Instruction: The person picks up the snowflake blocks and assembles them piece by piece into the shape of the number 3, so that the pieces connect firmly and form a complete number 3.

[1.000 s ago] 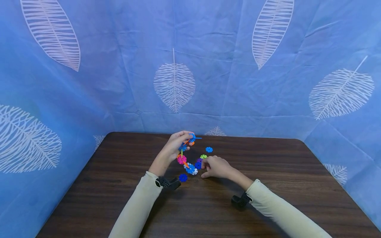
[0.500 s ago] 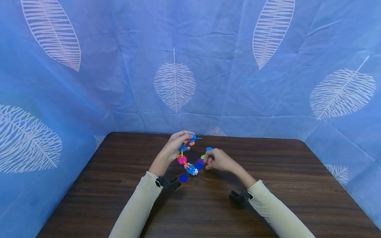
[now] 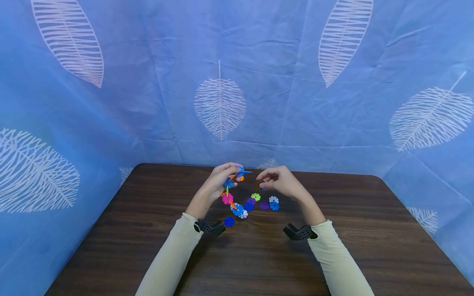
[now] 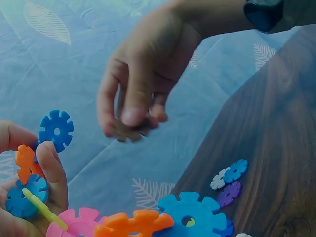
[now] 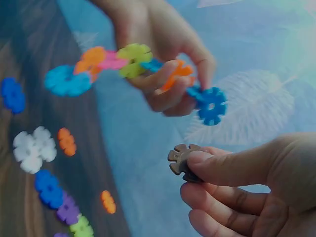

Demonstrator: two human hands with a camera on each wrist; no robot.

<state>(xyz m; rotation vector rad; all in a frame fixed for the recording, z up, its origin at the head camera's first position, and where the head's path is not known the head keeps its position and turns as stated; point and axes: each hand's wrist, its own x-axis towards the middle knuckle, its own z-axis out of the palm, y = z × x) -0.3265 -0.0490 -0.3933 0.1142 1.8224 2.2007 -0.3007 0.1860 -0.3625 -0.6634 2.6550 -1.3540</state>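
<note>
My left hand (image 3: 216,183) grips the upper end of a chain of slotted plastic snowflake discs (image 5: 133,60). Blue, orange, yellow-green, pink and light blue pieces are linked in it, with a blue disc (image 5: 212,106) at the end by the fingertips. Across from it, my right hand (image 3: 282,181) pinches a brown snowflake disc (image 5: 180,160) between thumb and fingers, raised above the table. A gap separates the brown disc from the chain's blue end. In the left wrist view the right hand (image 4: 143,74) is blurred, the brown disc (image 4: 129,132) at its fingertips.
Loose discs lie on the dark wooden table (image 3: 155,255): dark blue (image 3: 229,222), lime green (image 3: 256,197), purple (image 3: 264,205), white (image 3: 273,199) and blue (image 3: 274,206), among several others. A blue leaf-patterned cloth (image 3: 166,102) hangs behind the table.
My right hand has risen from the discs on the table to the left hand's height, uncovering purple, white and blue discs. My left hand stays in place with the chain.
</note>
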